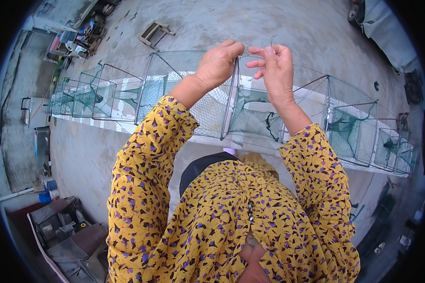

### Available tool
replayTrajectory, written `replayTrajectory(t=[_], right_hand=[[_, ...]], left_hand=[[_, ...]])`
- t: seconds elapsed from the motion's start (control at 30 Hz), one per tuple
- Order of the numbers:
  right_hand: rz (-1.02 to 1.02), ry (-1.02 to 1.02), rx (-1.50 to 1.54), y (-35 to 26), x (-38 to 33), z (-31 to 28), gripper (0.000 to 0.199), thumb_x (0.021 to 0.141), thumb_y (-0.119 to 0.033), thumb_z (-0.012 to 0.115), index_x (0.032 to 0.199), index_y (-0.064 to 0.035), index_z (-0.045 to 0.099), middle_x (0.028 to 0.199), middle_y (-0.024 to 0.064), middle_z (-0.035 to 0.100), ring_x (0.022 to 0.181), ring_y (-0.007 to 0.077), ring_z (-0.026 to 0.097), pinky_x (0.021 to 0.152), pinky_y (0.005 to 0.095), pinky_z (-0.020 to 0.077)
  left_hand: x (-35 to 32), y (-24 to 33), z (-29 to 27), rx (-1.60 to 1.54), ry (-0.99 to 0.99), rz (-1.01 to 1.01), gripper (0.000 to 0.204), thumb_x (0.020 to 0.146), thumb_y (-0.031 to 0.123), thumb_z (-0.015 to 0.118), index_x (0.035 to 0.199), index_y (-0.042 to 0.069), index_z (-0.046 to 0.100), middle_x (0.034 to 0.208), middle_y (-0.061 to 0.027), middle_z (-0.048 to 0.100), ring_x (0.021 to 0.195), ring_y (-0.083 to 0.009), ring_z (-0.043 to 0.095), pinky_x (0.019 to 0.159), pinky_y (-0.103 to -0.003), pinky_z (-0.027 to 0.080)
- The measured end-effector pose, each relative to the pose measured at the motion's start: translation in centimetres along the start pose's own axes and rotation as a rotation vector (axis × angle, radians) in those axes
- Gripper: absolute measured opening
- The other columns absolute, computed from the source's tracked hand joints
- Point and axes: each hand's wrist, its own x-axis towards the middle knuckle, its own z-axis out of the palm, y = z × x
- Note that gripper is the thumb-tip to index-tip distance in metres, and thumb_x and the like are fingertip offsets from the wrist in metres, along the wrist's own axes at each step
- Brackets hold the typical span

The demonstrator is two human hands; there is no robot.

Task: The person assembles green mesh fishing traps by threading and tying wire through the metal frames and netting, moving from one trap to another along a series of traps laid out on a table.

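Note:
A long folding fish trap [208,104] of green netting over square dark metal frames stretches from left to right in front of me. My left hand [218,63] is closed around the top of one upright frame near the middle, with its fingers curled over the netting edge. Close by on the right, my right hand [277,70] is raised above the net. Its thumb and forefinger pinch a thin dark thread [272,39], whose loose end sticks up, while the other fingers point left toward my left hand. Where the thread meets the net is too fine to make out.
The trap lies along a long pale board [212,140]. Beyond it, a small wooden stool [156,35] stands on the concrete floor. Clutter [82,40] lines the far left wall. A cart [71,236] is at lower left, and a covered vehicle [387,33] at far right.

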Motion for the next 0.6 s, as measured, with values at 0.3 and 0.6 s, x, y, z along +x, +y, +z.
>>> replayTrajectory(t=[0.3,0.6], right_hand=[[0.147,-0.077,-0.115,-0.7,11.1,5.5,0.017,0.090,-0.014,0.042,0.092,0.0025,0.043,0.072,0.0086,0.055,0.055,0.0146,0.056,0.046,0.0247,0.0452],[0.231,-0.103,-0.196,-0.4,13.9,6.6,0.015,0.085,-0.010,0.047,0.092,0.0038,0.048,0.075,0.0091,0.058,0.051,0.0146,0.053,0.045,0.0259,0.0419]], left_hand=[[1.0,1.7,0.5,-0.211,0.125,-0.456,0.005,0.078,0.004,0.049,0.083,0.002,0.050,0.084,-0.0188,0.057,0.081,-0.0371,0.055,0.071,-0.042,0.043],[2.0,1.9,-0.3,-0.256,0.101,-0.595,0.011,0.085,0.009,0.048,0.091,0.001,0.052,0.064,-0.0107,0.056,0.054,-0.0201,0.058,0.057,-0.034,0.046]])
